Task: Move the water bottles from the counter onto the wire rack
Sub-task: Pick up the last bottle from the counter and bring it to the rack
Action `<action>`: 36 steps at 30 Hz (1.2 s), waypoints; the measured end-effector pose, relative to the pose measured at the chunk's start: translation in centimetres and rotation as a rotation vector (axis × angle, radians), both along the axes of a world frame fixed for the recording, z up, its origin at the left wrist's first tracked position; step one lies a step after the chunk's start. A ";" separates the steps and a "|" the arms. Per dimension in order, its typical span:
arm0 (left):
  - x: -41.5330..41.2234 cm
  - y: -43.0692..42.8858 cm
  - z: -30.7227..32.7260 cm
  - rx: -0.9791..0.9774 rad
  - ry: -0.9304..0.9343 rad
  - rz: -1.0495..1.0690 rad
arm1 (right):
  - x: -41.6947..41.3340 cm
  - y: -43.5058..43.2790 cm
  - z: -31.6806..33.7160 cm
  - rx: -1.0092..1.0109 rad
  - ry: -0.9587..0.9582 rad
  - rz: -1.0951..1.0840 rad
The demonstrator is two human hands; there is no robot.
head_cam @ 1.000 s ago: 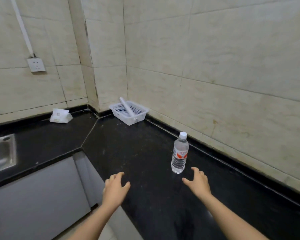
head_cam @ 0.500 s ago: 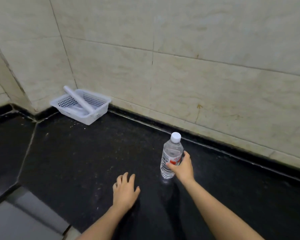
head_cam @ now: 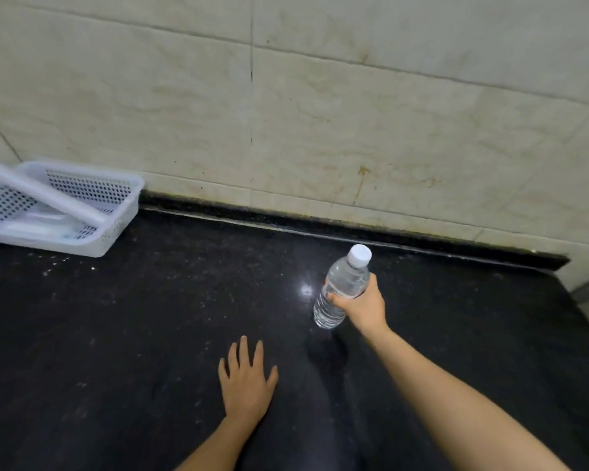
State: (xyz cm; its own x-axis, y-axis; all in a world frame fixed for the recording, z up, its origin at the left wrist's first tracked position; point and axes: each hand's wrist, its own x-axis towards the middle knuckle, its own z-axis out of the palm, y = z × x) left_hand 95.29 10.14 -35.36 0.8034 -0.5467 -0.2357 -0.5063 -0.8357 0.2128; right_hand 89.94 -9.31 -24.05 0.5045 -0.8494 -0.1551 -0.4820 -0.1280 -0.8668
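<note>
Along the tiled wall [head_cam: 320,113] runs one black counter [head_cam: 116,334]. At its far left sits one white basket [head_cam: 116,212] with a white tube [head_cam: 41,195] across it. The right hand [head_cam: 363,305] is wrapped around the middle of the one bottle [head_cam: 344,283], whose long axis tilts, cap up and right toward the wall, near the counter's back edge. The left hand [head_cam: 247,382] lies open, fingers spread, holding nothing.
</note>
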 end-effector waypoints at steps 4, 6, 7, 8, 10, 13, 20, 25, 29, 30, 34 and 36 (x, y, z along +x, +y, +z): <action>-0.5 0.0 1.3 -0.048 0.072 0.051 | -2.2 0.7 0.1 -0.008 -0.004 -0.078; -0.9 -0.9 2.0 -0.050 0.084 0.098 | -4.4 0.7 0.2 -0.014 -0.012 -0.113; -1.3 -1.7 2.5 -0.082 0.080 0.104 | -5.8 0.5 0.4 -0.021 -0.014 -0.129; -1.7 -2.6 3.3 -0.131 0.059 0.089 | -7.3 0.1 0.5 -0.023 -0.017 -0.147; -3.4 -5.0 5.0 -0.181 0.039 0.020 | -11.0 -0.7 1.2 -0.022 -0.024 -0.192; -7.2 -9.6 7.6 -0.172 0.032 -0.145 | -17.8 -2.3 2.9 -0.041 -0.055 -0.280; -24.2 -20.7 12.6 -0.252 -0.057 -0.497 | -40.0 -5.5 6.8 -0.157 -0.114 -0.567; -39.0 -26.8 16.0 -0.335 -0.101 -0.720 | -55.5 -6.4 9.0 -0.201 -0.106 -0.717; -49.7 -30.7 19.1 -0.401 -0.113 -0.892 | -65.7 -6.4 10.3 -0.216 -0.165 -0.837; -51.7 -31.7 19.7 -0.422 -0.121 -0.924 | -67.5 -6.5 10.6 -0.228 -0.167 -0.870; -58.1 -36.7 22.0 -0.453 -0.188 -1.012 | -73.4 -8.1 10.9 -0.253 -0.164 -0.976; -60.6 -39.6 22.7 -0.491 -0.244 -1.053 | -75.8 -9.9 10.9 -0.268 -0.141 -1.009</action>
State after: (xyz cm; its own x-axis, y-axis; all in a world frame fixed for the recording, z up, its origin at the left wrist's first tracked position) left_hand 34.73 -29.45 -12.63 -0.1012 -0.9545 0.2805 -0.9673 0.1603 0.1965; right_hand 14.12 -19.20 -13.15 -0.4566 -0.8834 0.1053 -0.3690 0.0803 -0.9260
